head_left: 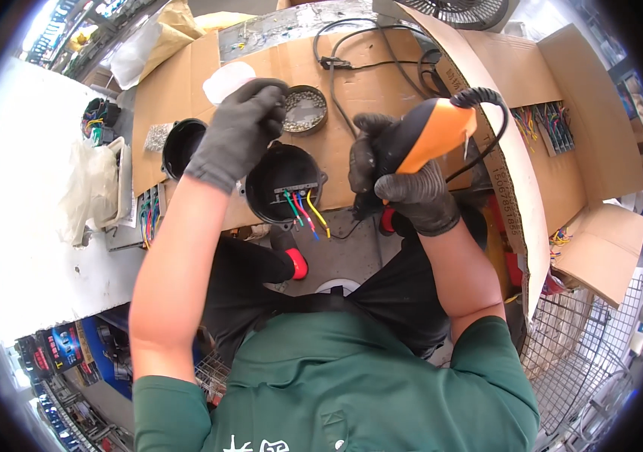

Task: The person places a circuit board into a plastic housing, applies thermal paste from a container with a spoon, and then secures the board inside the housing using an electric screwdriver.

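Note:
My left hand (242, 124), in a dark glove, has its fingers drawn together beside a round tin of small metal parts (305, 110). Whatever is between those fingertips is hidden. Below it on the cardboard lies a round black housing (267, 197), its open side up, with a grey terminal block (296, 190) and green, red, blue and yellow wires hanging over its near edge. My right hand (418, 192), gloved too, is wrapped around an orange and black electric screwdriver (436, 134) with a coiled black cord. Its tip is out of sight behind the hand.
A second black housing (180, 148) stands left of my left wrist, near a clear bag of small parts (158, 137). A black cable (370, 66) loops across the back. At right rises a carton wall (513, 173); beyond it, an open box (592, 113) holds wired blocks.

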### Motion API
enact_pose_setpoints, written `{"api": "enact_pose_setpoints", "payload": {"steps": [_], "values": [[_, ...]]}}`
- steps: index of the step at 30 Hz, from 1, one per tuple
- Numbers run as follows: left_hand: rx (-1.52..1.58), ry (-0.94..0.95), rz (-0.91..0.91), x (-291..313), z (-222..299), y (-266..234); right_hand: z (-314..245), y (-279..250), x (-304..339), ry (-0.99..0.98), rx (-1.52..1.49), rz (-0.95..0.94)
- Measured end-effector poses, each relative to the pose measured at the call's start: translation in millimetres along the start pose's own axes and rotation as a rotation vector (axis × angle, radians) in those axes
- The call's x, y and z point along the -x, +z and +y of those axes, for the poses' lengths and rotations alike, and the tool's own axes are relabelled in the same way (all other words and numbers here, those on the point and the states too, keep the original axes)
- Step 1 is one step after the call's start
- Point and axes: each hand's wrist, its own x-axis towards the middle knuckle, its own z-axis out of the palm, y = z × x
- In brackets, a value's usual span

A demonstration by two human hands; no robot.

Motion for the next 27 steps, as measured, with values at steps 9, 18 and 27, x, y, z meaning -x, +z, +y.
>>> {"api": "enact_pose_setpoints", "payload": {"steps": [9,18,27], "values": [[1.053,-0.147,0.021,159.7,-46.0,-7.3,-0.6,43.3,11.7,-0.264,-0.297,-0.207],[0.710,-0.379,0.187,203.7,-54.7,34.1,-7.4,74.2,16.7,-0.241,-0.226,-0.111],[0.760,-0.412,0.138,196.7,-61.6,31.5,4.5,76.7,6.0,-0.234,-0.239,-0.029]]}}
